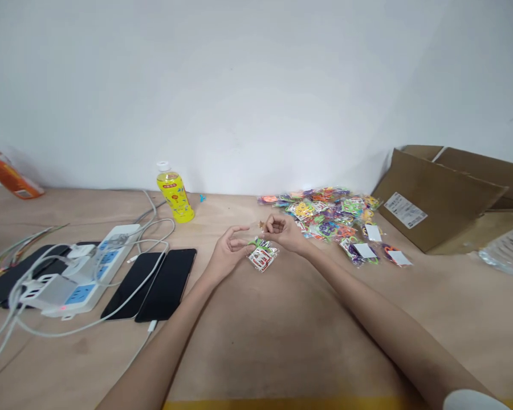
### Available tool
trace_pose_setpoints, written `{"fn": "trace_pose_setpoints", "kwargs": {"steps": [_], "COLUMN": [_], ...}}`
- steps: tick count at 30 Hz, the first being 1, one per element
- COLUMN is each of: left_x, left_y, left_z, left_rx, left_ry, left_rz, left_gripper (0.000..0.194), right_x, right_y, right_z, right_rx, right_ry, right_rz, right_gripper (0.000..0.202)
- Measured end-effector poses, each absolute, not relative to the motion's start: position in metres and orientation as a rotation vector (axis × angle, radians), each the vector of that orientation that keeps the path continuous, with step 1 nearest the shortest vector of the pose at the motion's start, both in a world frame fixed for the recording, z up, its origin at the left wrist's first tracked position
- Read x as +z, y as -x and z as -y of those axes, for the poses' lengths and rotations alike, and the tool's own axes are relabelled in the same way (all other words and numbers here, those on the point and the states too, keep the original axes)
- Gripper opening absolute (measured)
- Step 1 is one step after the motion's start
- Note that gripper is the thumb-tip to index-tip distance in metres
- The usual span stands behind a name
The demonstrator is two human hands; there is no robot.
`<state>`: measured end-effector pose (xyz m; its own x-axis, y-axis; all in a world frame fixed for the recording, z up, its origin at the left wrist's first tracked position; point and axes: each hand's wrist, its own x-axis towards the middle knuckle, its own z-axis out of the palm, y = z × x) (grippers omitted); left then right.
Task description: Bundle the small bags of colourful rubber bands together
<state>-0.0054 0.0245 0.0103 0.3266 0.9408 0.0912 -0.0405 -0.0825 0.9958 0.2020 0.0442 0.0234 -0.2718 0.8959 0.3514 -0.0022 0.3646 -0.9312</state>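
Our right hand (283,229) pinched top of small clear packet (263,254); our left hand (228,249) open beside it, fingers curled, touching packet's left edge. Packet hung just above wooden table (282,336), between hands: transparent plastic, red-white insert, green bit on top. Print on insert too small to read. Behind: pile of colourful packets (325,213), white blank cards.

Table (282,341): power strip (85,273) far left with two phones (154,285) just right of it, bottle (175,193) behind them by the wall, packet (263,256) centre between both hands, packet pile (329,219) right of centre, cardboard box (444,193) far right.
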Motion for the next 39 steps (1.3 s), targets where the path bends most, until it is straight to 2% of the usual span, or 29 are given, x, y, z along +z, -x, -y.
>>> {"fn": "trace_pose_setpoints", "kwargs": {"steps": [8, 10, 16, 20, 23, 26, 31, 36, 39], "left_x": [0.008, 0.008, 0.005, 0.003, 0.003, 0.004, 0.008, 0.007, 0.004], "left_y": [0.006, 0.006, 0.006, 0.004, 0.001, -0.001, -0.008, -0.019, -0.026], "left_z": [-0.024, -0.023, -0.028, -0.027, -0.025, -0.022, -0.016, -0.005, 0.004], "left_rx": [0.862, 0.810, 0.861, 0.837, 0.815, 0.825, 0.817, 0.735, 0.725], "left_ry": [-1.500, -1.537, -1.590, -1.699, -1.824, -1.868, -1.890, -1.964, -1.951], "left_rz": [-0.778, -0.740, -0.754, -0.802, -0.811, -0.811, -0.809, -0.815, -0.769], "left_gripper": [0.085, 0.080, 0.058, 0.047, 0.036, 0.032, 0.032, 0.033, 0.041], "right_x": [0.042, 0.050, 0.038, -0.005, -0.034, -0.047, -0.047, -0.036, -0.031], "right_y": [-0.231, -0.258, -0.388, -0.456, -0.477, -0.476, -0.427, -0.348, -0.302], "right_z": [-0.055, -0.061, -0.027, 0.047, 0.103, 0.148, 0.187, 0.174, 0.148], "right_rx": [1.111, 0.945, 0.051, -0.241, -0.236, -0.189, -0.189, -0.066, -0.046], "right_ry": [0.860, 0.962, 1.517, 1.811, 1.860, 1.867, 1.780, 1.526, 1.379], "right_rz": [1.780, 1.650, 0.945, 1.158, 1.474, 1.587, 1.572, 1.785, 1.877], "right_gripper": [0.045, 0.043, 0.042, 0.041, 0.040, 0.042, 0.031, 0.030, 0.025]}}
